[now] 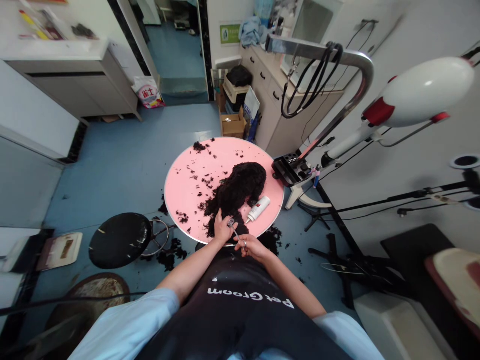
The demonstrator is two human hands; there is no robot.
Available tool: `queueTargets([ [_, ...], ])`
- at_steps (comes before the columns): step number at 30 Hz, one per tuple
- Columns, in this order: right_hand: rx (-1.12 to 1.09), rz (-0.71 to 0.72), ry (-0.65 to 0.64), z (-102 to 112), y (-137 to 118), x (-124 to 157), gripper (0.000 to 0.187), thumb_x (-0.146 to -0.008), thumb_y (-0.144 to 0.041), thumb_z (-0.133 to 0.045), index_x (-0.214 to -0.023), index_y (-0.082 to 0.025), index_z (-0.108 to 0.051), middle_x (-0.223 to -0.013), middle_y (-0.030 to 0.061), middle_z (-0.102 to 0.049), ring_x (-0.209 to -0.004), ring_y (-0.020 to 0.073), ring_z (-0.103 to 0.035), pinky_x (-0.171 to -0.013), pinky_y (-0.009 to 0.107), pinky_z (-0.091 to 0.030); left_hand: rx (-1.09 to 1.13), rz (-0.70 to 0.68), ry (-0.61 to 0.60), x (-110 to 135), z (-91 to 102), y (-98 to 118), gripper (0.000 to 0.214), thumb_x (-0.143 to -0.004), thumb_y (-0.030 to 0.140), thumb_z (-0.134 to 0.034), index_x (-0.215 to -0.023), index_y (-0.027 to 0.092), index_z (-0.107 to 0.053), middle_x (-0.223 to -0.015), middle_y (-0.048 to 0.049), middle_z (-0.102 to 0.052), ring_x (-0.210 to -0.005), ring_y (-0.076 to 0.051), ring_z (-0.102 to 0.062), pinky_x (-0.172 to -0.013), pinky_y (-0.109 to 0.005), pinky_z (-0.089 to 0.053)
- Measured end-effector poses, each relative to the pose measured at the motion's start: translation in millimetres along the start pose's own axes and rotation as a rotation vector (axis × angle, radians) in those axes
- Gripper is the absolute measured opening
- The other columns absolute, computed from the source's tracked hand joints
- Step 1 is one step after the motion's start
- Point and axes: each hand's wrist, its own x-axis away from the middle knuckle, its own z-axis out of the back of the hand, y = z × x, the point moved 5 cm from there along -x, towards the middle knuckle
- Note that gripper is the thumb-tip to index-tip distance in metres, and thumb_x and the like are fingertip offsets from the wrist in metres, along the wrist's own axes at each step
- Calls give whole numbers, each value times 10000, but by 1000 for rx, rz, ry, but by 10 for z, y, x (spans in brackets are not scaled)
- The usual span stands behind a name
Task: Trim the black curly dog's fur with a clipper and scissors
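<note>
A black curly-coated dog [245,185] lies on a round pink grooming table [183,175], its head end toward me. My left hand [224,229] is at that near end, thumb up against the fur and fingers closed on the dog, partly hidden. In my right hand [253,247] are slim metal forceps [235,232], held by the finger rings. Their tip, with a small greyish blob on it, meets my left fingers. Close by on the right lies a white bottle [259,208] with a narrow nozzle, pointing toward me.
Black hair clippings [182,217] are scattered on the table and floor. A metal grooming arm [362,75] with a looped black lead [318,85] rises at the right, beside a white dryer [427,92]. A black stool [122,239] stands to the left.
</note>
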Motion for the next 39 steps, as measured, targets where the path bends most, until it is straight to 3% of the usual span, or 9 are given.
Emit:
queueTargets([
  [7,-77,-8,-26,35,40,-3,426,-726,-467,-672,-1009,-152,-623,-693,8,-700,-424,67,-497,-470,215,-387,-16,45,-19,-14,20,20,260,-740,299,-744,-964,172,-709,-1511,-134,-342,-1308,-363,-438,-1063,-469,-414],
  [13,-65,-18,-52,30,40,-31,495,-629,-372,-777,-1040,-151,-615,-724,4,-708,-437,64,-492,-490,221,-409,-15,30,-33,-22,54,47,284,-740,300,-742,-988,162,-716,-1505,-149,-351,-1310,-363,-442,-1061,-463,-415],
  [19,-63,-20,-40,69,63,-33,467,-699,-451,-708,-1043,-149,-617,-733,11,-702,-460,69,-496,-498,225,-412,-21,40,-24,-25,55,46,258,-734,292,-749,-960,170,-721,-1496,-149,-362,-1301,-366,-449,-1054,-470,-418],
  [26,-57,-10,-57,34,54,-28,532,-628,-387,-778,-1080,-154,-620,-756,12,-711,-455,59,-492,-508,226,-413,-15,31,-29,-19,42,23,289,-733,307,-746,-983,166,-710,-1497,-144,-357,-1311,-354,-440,-1060,-451,-417],
  [33,-49,0,-32,79,73,-62,474,-667,-411,-729,-1048,-150,-627,-734,10,-709,-456,63,-496,-489,216,-404,-25,50,-31,-22,42,27,264,-730,308,-748,-956,177,-709,-1502,-135,-357,-1305,-366,-445,-1053,-468,-422],
  [39,-41,-9,-52,71,61,-78,545,-620,-379,-785,-1085,-145,-623,-741,11,-716,-443,59,-497,-500,224,-415,-8,25,-12,-14,25,-2,294,-732,315,-746,-987,175,-709,-1488,-144,-367,-1307,-355,-446,-1050,-474,-431],
])
